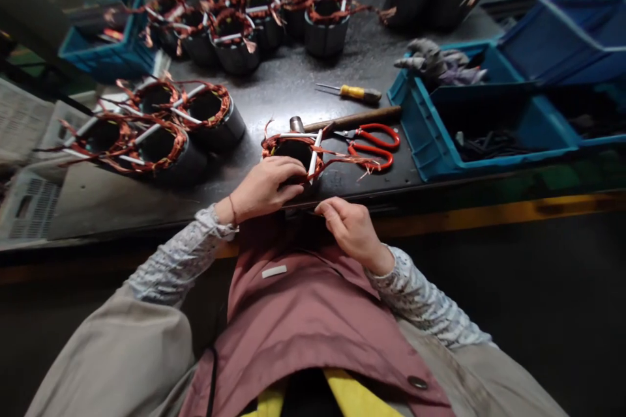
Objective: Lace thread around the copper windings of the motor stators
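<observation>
A motor stator (299, 150) with copper windings and white sleeves stands upright at the bench's front edge. My left hand (268, 187) lies over its near left rim, the fingers curled onto the windings. Just right of the stator and lower, my right hand (348, 225) is closed in a pinch. Something thin and dark runs from its fingertips towards the stator, too small to name. Red-handled scissors (374, 145) lie close by on the right, beside the stator's loose wire ends. Behind them a hammer (352, 118) rests with its metal head near the stator.
Several wound stators stand at left (161, 137) and along the back (239, 39). A yellow-handled screwdriver (359, 92) lies behind the hammer. Blue bins (430, 143) stand at right, one holding grey gloves (440, 62). Another blue bin (105, 58) is at back left.
</observation>
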Demonstrator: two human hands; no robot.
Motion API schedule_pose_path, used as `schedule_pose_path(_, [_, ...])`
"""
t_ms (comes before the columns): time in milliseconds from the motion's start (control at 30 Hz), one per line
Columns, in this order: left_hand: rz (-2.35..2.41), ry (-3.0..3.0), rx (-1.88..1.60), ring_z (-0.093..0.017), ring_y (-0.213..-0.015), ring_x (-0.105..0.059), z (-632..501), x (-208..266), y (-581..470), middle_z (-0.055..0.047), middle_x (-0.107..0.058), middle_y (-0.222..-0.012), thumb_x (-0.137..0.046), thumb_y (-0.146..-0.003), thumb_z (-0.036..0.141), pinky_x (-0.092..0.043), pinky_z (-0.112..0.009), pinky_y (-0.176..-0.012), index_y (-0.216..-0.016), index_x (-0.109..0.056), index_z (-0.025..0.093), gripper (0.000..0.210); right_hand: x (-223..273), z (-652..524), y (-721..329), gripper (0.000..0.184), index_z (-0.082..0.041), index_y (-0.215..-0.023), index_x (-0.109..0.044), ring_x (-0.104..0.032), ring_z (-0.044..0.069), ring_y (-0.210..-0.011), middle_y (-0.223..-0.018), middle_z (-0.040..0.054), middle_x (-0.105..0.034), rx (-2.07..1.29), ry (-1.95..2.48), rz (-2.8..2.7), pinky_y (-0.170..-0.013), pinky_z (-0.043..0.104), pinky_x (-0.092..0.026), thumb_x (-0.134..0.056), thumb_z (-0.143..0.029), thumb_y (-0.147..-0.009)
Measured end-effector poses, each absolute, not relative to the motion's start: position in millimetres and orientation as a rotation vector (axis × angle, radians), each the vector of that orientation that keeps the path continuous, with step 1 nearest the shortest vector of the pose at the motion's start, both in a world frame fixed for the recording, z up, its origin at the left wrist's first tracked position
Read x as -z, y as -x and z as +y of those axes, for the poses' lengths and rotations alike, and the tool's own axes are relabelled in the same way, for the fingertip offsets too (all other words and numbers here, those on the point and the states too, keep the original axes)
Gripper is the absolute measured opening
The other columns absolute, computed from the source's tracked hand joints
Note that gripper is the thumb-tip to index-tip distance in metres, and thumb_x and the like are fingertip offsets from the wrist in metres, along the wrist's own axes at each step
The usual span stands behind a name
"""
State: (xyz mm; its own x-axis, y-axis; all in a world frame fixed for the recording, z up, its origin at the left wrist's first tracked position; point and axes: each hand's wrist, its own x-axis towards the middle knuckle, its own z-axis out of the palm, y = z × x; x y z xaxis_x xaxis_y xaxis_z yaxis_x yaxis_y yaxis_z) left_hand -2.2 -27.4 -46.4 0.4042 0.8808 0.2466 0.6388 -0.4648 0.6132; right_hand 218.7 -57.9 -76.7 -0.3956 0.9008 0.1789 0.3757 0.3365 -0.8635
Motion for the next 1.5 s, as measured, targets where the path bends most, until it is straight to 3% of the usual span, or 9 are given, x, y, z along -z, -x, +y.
schedule_pose_path(67, [1.300,-2.261,-0.860,-0.021,-0.106,-0.062,-34.5,36.6,6.8,-0.008,-0.068,-0.111,-0.059,-0.086,0.022,-0.047,-0.033,-0.094,-0.105,-0.066,0.019,0.021,81.3,-63.5,-215.3,0.038,-0.019,-0.077,-0.066,-0.051,0.012,-0.047,-0.050,-0.0015,-0.052,-1.122,1.159,-1.804,-0.053,0.025,-0.041,-0.045,-0.044,-0.096])
schedule_pose_path(167, [1.363,-2.405,-0.975,-0.021,-0.110,-0.061,-55.6,25.3,0.7,-0.011,-0.066,-0.116,-0.056,-0.090,0.025,-0.049,-0.032,-0.094,-0.116,-0.061,0.018,0.027,84.0,-69.8,-209.6,0.033,-0.018,-0.091,-0.066,-0.047,0.010,-0.045,-0.053,-0.0029,-0.054,-1.320,1.159,-1.446,-0.045,0.023,-0.037,-0.054,-0.049,-0.091])
schedule_pose_path(233, [1.290,-2.647,-0.904,-0.019,-0.101,-0.064,-70.8,25.1,-10.1,-0.011,-0.068,-0.112,-0.056,-0.092,0.028,-0.051,-0.030,-0.085,-0.115,-0.061,0.018,0.026,82.3,-74.0,-207.3,0.034,-0.018,-0.096,-0.066,-0.048,0.010,-0.045,-0.057,-0.0023,-0.058,-1.449,1.087,-1.334,-0.044,0.022,-0.038,-0.059,-0.050,-0.088])
schedule_pose_path(333, [1.152,-2.947,-0.750,-0.014,-0.071,-0.063,-82.8,32.5,-20.1,-0.005,-0.072,-0.086,-0.049,-0.095,0.020,-0.047,-0.025,-0.062,-0.100,-0.065,0.016,0.017,78.9,-78.9,-207.3,0.025,-0.017,-0.088,-0.068,-0.054,0.010,-0.049,-0.060,-0.0007,-0.064,-1.501,0.998,-1.460,-0.047,0.022,-0.043,-0.061,-0.041,-0.088])
schedule_pose_path(400, [1.160,-2.941,-0.792,-0.012,-0.066,-0.061,-80.6,36.3,-16.7,-0.003,-0.071,-0.079,-0.047,-0.095,0.015,-0.046,-0.023,-0.060,-0.093,-0.065,0.016,0.018,79.1,-80.5,-209.2,0.021,-0.017,-0.078,-0.067,-0.057,0.010,-0.049,-0.057,-0.0007,-0.064,-1.356,1.046,-1.567,-0.049,0.021,-0.044,-0.058,-0.033,-0.089])
schedule_pose_path(533, [1.492,-2.669,-1.022,-0.014,-0.081,-0.064,-57.2,35.1,1.5,-0.005,-0.072,-0.090,-0.052,-0.093,0.015,-0.049,-0.025,-0.072,-0.095,-0.069,0.019,0.018,86.1,-82.4,-210.9,0.018,-0.018,-0.071,-0.063,-0.054,0.008,-0.044,-0.053,-0.0018,-0.062,-0.746,1.110,-1.714,-0.049,0.020,-0.041,-0.057,-0.020,-0.088])
schedule_pose_path(700, [1.542,-2.539,-0.816,-0.015,-0.085,-0.066,-24.3,34.5,8.0,-0.003,-0.074,-0.093,-0.051,-0.092,0.021,-0.051,-0.026,-0.076,-0.091,-0.073,0.021,0.022,99.0,-79.0,-201.1,0.021,-0.018,-0.067,-0.060,-0.049,0.007,-0.042,-0.051,-0.0030,-0.058,-0.284,1.036,-1.811,-0.049,0.021,-0.036,-0.055,-0.013,-0.087])
schedule_pose_path(1133, [1.411,-2.511,-0.534,-0.022,-0.099,-0.068,0.1,26.1,9.9,-0.006,-0.075,-0.102,-0.054,-0.086,0.019,-0.053,-0.034,-0.088,-0.097,-0.075,0.019,0.024,106.7,-74.7,-190.3,0.022,-0.018,-0.066,-0.057,-0.049,0.007,-0.042,-0.051,-0.0040,-0.056,-0.262,1.005,-1.813,-0.049,0.021,-0.035,-0.054,-0.012,-0.087])
schedule_pose_path(1500, [1.358,-2.521,-0.406,-0.022,-0.100,-0.068,6.8,20.6,9.3,-0.007,-0.074,-0.106,-0.052,-0.086,0.019,-0.052,-0.034,-0.091,-0.100,-0.074,0.018,0.026,107.4,-72.6,-192.0,0.022,-0.018,-0.063,-0.054,-0.046,0.006,-0.041,-0.049,-0.0050,-0.053,-0.259,1.001,-1.775,-0.049,0.021,-0.034,-0.055,-0.009,-0.084])
